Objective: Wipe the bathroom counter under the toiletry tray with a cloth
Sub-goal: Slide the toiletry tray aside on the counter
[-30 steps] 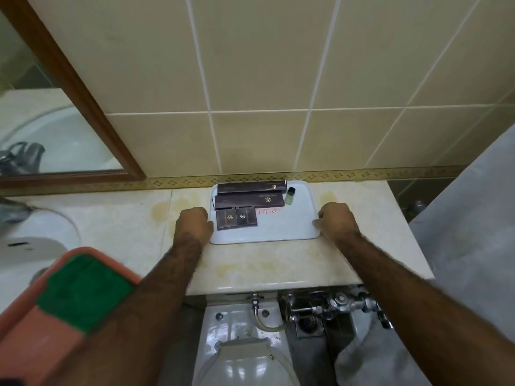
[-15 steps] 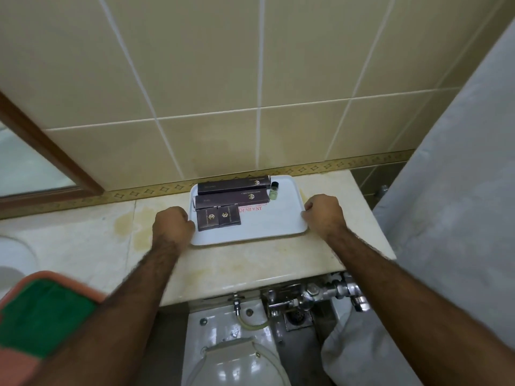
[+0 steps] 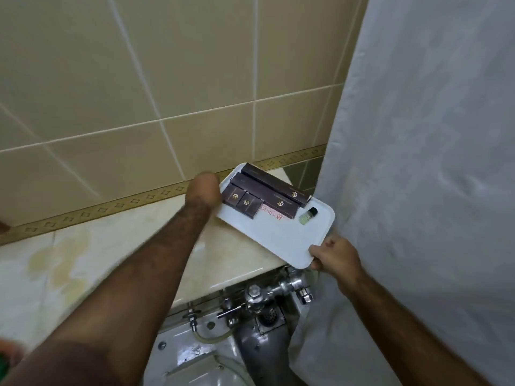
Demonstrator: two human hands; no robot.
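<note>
My left hand [image 3: 203,190] and right hand [image 3: 333,253] grip opposite ends of the white tray [image 3: 281,232], angled over the counter [image 3: 117,246] edge. Dark boxes [image 3: 264,195] and a small bottle [image 3: 308,214] lie on it, beside the curtain [image 3: 432,162].

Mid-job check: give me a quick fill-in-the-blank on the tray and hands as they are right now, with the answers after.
1. The white tray is held at both ends, the right hand gripping the end nearest the ____.
2. The left hand grips the tray's end nearest the tiled ____.
3. The small bottle on the tray lies on its ____.
4. The boxes on the tray are dark ____.

Missing words: curtain; wall; side; brown
</note>
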